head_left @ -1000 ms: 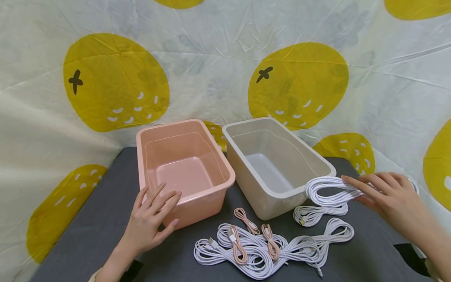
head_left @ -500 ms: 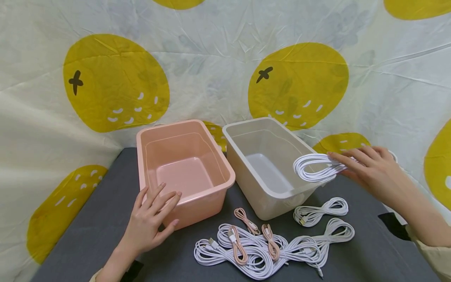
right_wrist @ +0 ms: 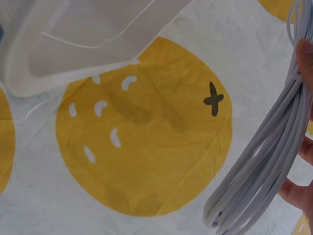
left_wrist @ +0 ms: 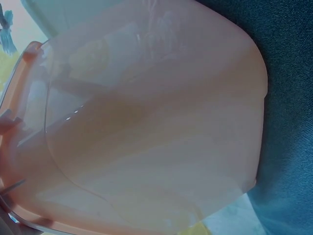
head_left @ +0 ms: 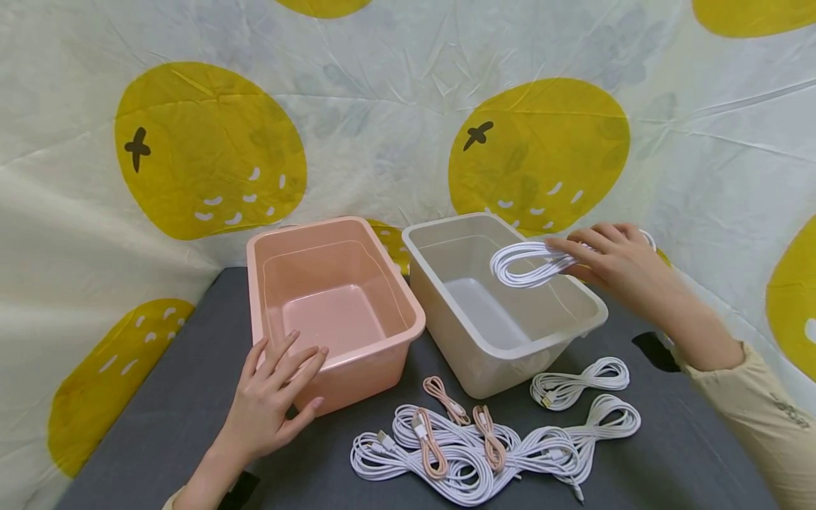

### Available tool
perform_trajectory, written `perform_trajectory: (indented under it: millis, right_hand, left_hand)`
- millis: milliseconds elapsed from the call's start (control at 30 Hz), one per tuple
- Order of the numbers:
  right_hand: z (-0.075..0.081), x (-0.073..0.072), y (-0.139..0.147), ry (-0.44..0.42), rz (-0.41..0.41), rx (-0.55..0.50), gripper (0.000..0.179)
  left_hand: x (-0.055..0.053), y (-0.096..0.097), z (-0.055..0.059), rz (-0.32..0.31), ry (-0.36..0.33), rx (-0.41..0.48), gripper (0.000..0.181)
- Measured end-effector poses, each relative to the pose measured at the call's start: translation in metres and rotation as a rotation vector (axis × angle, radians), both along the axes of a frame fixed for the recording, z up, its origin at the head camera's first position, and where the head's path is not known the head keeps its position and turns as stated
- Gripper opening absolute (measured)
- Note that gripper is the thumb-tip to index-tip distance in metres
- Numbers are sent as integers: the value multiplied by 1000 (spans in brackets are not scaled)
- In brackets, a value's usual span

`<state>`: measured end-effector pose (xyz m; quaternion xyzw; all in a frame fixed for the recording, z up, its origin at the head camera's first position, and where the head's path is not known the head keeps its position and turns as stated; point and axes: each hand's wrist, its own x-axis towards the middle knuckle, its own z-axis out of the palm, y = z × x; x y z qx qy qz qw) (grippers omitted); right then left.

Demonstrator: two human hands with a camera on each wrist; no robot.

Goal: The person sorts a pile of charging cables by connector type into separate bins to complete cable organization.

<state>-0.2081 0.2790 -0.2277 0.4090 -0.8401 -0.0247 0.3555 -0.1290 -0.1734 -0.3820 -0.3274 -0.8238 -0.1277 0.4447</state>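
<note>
My right hand (head_left: 612, 258) holds a coiled white cable (head_left: 537, 276) above the beige bin (head_left: 510, 368), its loop end sticking out to the left. In the right wrist view, fingers (right_wrist: 291, 191) and thumb grip the bundled white strands near a tie. My left hand (head_left: 270, 404) rests on the near rim of the pink bin (head_left: 363, 386), fingers spread over the edge and thumb outside. The left wrist view is filled by the pink bin's wall (left_wrist: 171, 122). No cables show inside either bin.
In front of the bins lies a pile of coiled white cables (head_left: 472, 489) on the dark tabletop (head_left: 159, 404). Several small pink cables, including one nearest the bins (head_left: 446, 400), lie on and beside it. A separate white coil (head_left: 564, 391) sits below the beige bin's corner. A patterned curtain (head_left: 382, 142) hangs behind.
My right hand has lifted the coiled white cable from the tabletop's right side and carried it up and left over the beige bin. The left hand stays in place.
</note>
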Motion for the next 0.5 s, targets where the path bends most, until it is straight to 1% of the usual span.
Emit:
perform_trajectory:
  millis: [167,300,400,500]
  right_hand:
    - [-2,-14,-9,-30,10,22,62]
    - [-5,-23,-13,-50,0,35,63]
    - [-7,-28,-16,-60,-7,43,60]
    - [-8,-34,-20,-82,-2,42,51]
  left_hand:
    - [1,1,0,2,-5,0,51]
    - [1,1,0,3,-8,1,51]
    - [1,1,0,2,-13,2,51]
    - [1,1,1,2,-17,2,52]
